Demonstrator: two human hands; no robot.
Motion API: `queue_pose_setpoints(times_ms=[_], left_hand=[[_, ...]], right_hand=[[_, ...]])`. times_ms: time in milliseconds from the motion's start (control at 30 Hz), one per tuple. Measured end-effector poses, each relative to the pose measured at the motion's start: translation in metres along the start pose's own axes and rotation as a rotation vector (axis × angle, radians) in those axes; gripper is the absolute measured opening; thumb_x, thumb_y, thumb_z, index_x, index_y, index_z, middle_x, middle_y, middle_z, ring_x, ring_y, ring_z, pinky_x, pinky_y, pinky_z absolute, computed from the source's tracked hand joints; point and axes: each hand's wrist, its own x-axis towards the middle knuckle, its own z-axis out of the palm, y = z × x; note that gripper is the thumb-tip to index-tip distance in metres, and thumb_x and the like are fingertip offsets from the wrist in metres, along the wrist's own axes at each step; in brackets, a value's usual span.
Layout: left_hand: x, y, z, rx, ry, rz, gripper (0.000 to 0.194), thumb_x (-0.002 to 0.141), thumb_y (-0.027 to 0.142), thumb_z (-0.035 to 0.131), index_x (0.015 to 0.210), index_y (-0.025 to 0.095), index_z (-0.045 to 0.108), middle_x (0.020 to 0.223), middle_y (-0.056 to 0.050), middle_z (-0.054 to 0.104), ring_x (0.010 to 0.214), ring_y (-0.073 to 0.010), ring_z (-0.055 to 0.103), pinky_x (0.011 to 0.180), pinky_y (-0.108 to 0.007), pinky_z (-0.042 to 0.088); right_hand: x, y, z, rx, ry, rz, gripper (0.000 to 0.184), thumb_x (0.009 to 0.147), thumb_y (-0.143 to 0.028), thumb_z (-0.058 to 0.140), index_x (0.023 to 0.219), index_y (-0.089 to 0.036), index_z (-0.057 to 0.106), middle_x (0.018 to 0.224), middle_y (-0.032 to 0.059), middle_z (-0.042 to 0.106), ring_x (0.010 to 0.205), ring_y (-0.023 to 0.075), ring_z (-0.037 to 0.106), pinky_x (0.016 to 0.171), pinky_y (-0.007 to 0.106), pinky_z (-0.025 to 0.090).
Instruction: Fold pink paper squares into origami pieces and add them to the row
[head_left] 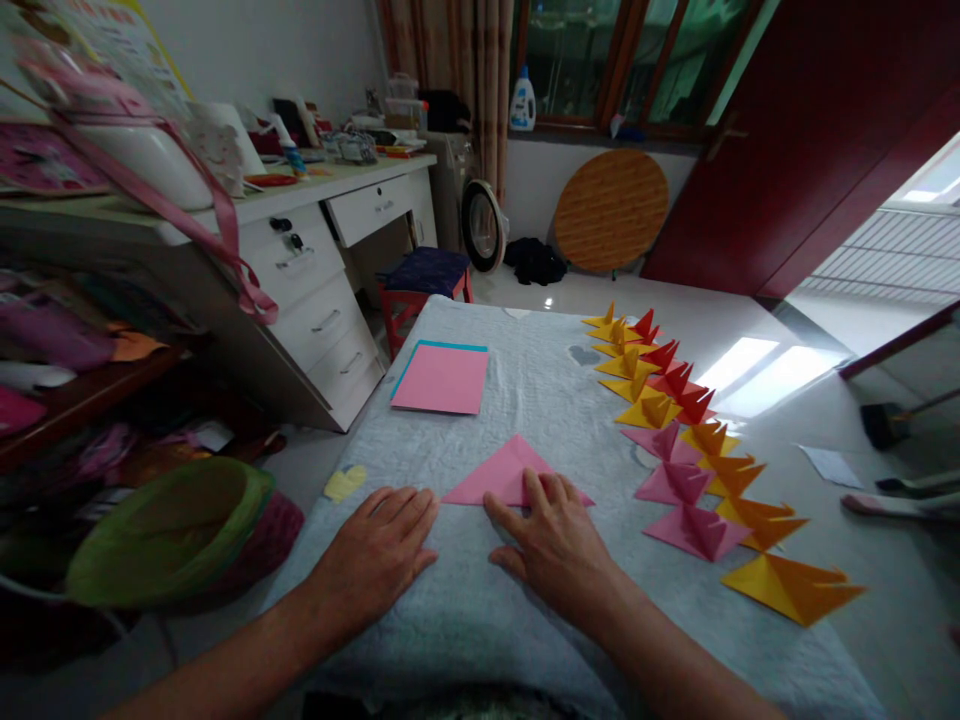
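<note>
A pink sheet of paper (495, 474), folded into a triangle, lies flat on the cloth-covered table (465, 610) with its peak pointing away from me. My right hand (551, 525) rests over its right half, fingers spread and pressing on the paper near the folded edge. Just off the triangle's left corner, my left hand (382, 545) lies flat on the cloth with its fingers stretched out, holding nothing. Beyond the triangle sits a stack of square paper (441, 378), pink on top with a blue edge showing beneath.
Along the table's right side stand rows of folded paper cranes in yellow (651, 408), red (679, 378), pink (697, 530) and orange (795, 588). A green-rimmed basket (169, 530) is on the left, below a white desk (322, 325). A stool (424, 275) stands past the far left corner.
</note>
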Motion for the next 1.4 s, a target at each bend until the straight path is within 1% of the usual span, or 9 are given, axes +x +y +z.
queue_pose_setpoints(times_ms=[100,133,200,267,400,600,800,1100,1400], left_hand=[[0.01,0.003,-0.007,0.01,0.028,-0.061,0.023,0.095,0.03,0.056,0.105,0.016,0.07,0.115,-0.012,0.07,0.106,-0.0286,0.06,0.099,-0.047,0.042],[0.015,0.005,-0.008,0.005,0.054,-0.073,0.023,0.096,0.028,0.053,0.106,0.016,0.07,0.116,-0.012,0.069,0.107,-0.0285,0.06,0.099,-0.047,0.042],[0.024,0.01,-0.007,-0.032,0.089,-0.019,0.029,0.097,0.022,0.049,0.121,0.018,0.065,0.123,-0.011,0.067,0.112,-0.0269,0.058,0.102,-0.046,0.041],[0.032,0.016,-0.001,-0.091,0.072,0.057,0.034,0.096,0.018,0.049,0.128,0.019,0.06,0.126,-0.008,0.066,0.115,-0.0245,0.057,0.104,-0.044,0.04],[0.039,0.023,0.013,-0.127,0.052,0.097,0.034,0.094,0.018,0.055,0.127,0.013,0.06,0.121,-0.01,0.068,0.111,-0.024,0.06,0.1,-0.04,0.045],[0.036,0.022,0.014,-0.105,0.049,0.136,0.028,0.093,0.016,0.057,0.119,0.011,0.063,0.116,-0.011,0.07,0.104,-0.0236,0.064,0.094,-0.038,0.05],[0.032,0.023,0.013,-0.103,0.043,0.112,0.028,0.093,0.014,0.056,0.12,0.011,0.062,0.117,-0.011,0.069,0.105,-0.0242,0.064,0.095,-0.039,0.051],[0.018,0.02,0.022,-0.116,0.168,0.087,0.026,0.096,0.014,0.047,0.117,0.012,0.062,0.112,-0.012,0.069,0.102,-0.025,0.065,0.091,-0.04,0.052],[0.014,0.022,0.017,-0.025,0.226,0.067,0.027,0.097,0.015,0.043,0.111,0.009,0.065,0.107,-0.014,0.07,0.099,-0.0256,0.064,0.09,-0.039,0.05]], right_hand=[[0.004,-0.004,-0.002,-0.016,0.005,0.001,0.067,0.079,-0.056,0.074,0.139,-0.035,0.054,0.124,0.0183,0.06,0.109,0.0358,0.056,0.093,0.056,0.044],[0.005,-0.005,-0.001,-0.021,0.005,0.001,0.067,0.078,-0.056,0.074,0.138,-0.034,0.054,0.123,0.0187,0.061,0.11,0.0363,0.057,0.093,0.057,0.043],[0.005,-0.008,0.0,-0.029,0.004,0.006,0.068,0.078,-0.057,0.074,0.139,-0.034,0.054,0.124,0.0196,0.062,0.111,0.0376,0.057,0.096,0.059,0.041],[0.005,-0.01,0.001,-0.035,0.007,0.018,0.07,0.077,-0.057,0.074,0.14,-0.033,0.053,0.127,0.0204,0.061,0.114,0.0388,0.056,0.099,0.061,0.039],[0.0,-0.009,0.007,-0.03,0.02,0.029,0.069,0.08,-0.057,0.071,0.141,-0.031,0.052,0.135,0.0216,0.057,0.122,0.0404,0.052,0.101,0.063,0.037],[-0.015,0.004,0.011,-0.012,0.036,0.016,0.063,0.084,-0.057,0.066,0.139,-0.029,0.054,0.144,0.0193,0.051,0.13,0.04,0.047,0.107,0.062,0.034],[-0.037,0.021,0.013,-0.069,0.049,0.044,0.063,0.085,-0.058,0.065,0.14,-0.028,0.054,0.146,0.0186,0.049,0.133,0.0415,0.044,0.109,0.063,0.031],[-0.07,0.049,0.022,-0.179,0.102,0.112,0.06,0.085,-0.061,0.063,0.136,-0.029,0.059,0.144,0.019,0.052,0.134,0.0435,0.045,0.109,0.064,0.031],[-0.088,0.06,0.024,-0.255,0.132,0.163,0.06,0.082,-0.049,0.073,0.135,-0.025,0.06,0.143,0.02,0.054,0.132,0.0442,0.046,0.106,0.062,0.034]])
